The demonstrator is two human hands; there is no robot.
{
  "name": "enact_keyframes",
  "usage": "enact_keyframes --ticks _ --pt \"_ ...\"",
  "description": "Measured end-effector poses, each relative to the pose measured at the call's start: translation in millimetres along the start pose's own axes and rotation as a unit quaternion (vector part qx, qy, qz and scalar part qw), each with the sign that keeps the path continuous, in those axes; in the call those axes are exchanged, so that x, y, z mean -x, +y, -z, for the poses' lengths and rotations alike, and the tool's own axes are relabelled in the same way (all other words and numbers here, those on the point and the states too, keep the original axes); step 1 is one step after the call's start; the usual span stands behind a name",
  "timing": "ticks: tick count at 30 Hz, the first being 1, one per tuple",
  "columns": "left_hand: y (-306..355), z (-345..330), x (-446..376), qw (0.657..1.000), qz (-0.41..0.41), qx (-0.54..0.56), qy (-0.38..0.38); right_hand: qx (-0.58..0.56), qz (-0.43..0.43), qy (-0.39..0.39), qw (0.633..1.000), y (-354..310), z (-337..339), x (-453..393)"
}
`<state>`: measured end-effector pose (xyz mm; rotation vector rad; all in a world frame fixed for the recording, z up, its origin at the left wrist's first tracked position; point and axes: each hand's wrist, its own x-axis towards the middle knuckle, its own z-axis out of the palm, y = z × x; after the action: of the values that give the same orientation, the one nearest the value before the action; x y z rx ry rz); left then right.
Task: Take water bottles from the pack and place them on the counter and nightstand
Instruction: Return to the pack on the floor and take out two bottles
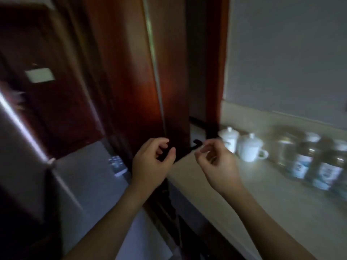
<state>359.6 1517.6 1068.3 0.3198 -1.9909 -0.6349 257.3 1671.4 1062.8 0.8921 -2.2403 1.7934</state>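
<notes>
The picture is blurred by motion. Several water bottles with white caps and blue-white labels stand on the beige counter (262,194) at the right; one of these bottles (305,158) is beside another bottle (330,169). My left hand (152,162) hovers at the counter's left end with fingers loosely curled and nothing in it. My right hand (217,160) hangs over the counter, fingers half curled, also empty. A pack of bottles (117,164) lies low on the grey floor to the left.
Two white lidded cups (230,137) (250,147) stand at the counter's back left, and a glass jar (285,147) stands behind the bottles. A dark red wooden door and frame (131,81) rise left of the counter. A grey wall backs the counter.
</notes>
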Motion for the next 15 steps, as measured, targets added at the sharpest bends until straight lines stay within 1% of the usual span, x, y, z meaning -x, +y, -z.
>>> enact_keyframes --ticks 3,6,11,15 --pt "-41 87 13 0.991 0.112 -0.058 0.035 -0.038 0.045 -0.092 0.994 -42 -70 11" --pt "-67 158 25 0.976 0.182 -0.081 0.087 -0.082 0.062 -0.158 0.982 -81 -130 28" --pt "-95 235 40 0.961 0.207 -0.124 0.137 -0.131 0.085 -0.225 0.962 -125 -205 48" --pt "-125 274 35 0.958 0.214 -0.139 0.133 -0.133 0.086 -0.241 0.958 -148 -257 48"
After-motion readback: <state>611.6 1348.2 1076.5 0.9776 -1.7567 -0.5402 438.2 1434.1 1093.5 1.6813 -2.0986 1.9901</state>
